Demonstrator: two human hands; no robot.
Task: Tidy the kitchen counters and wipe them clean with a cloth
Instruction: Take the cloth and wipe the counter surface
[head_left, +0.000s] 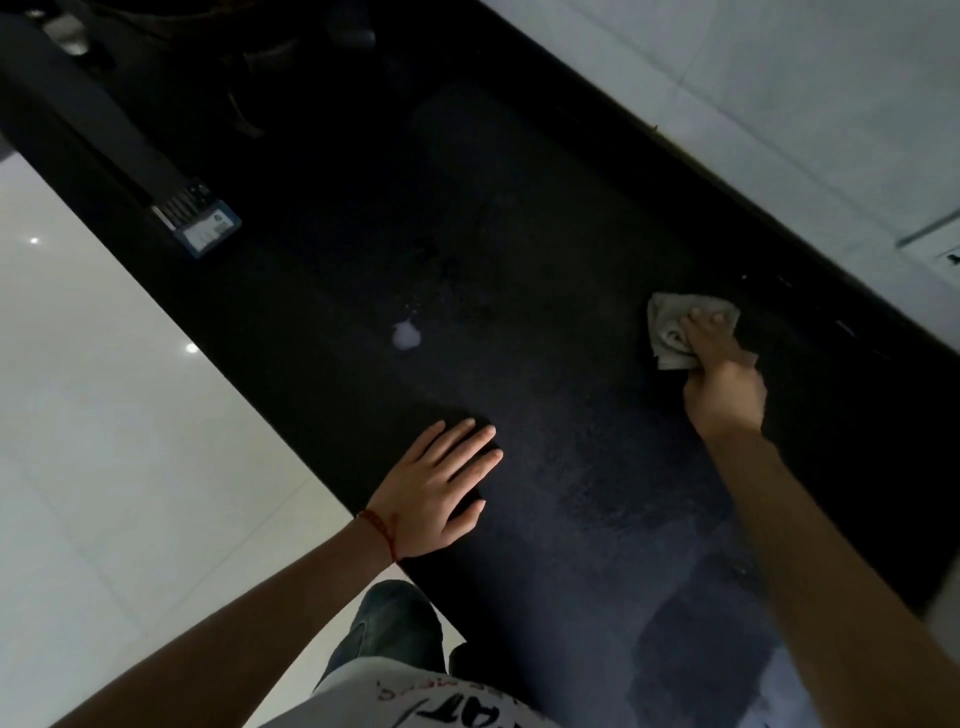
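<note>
A black stone counter (545, 291) runs diagonally through the head view. My right hand (719, 374) presses a crumpled grey cloth (670, 332) flat on the counter near its far edge by the wall. My left hand (441, 488) lies flat, fingers spread, on the counter's near edge and holds nothing. A small white blob of foam or liquid (406, 335) sits on the counter between the two hands, further along to the left.
A card-like item with a dark strap (208, 234) hangs at the counter's near edge, upper left. Pale tiled wall (779, 104) backs the counter on the right. Glossy white floor (104, 415) lies to the left. Dim shapes sit at the counter's far end.
</note>
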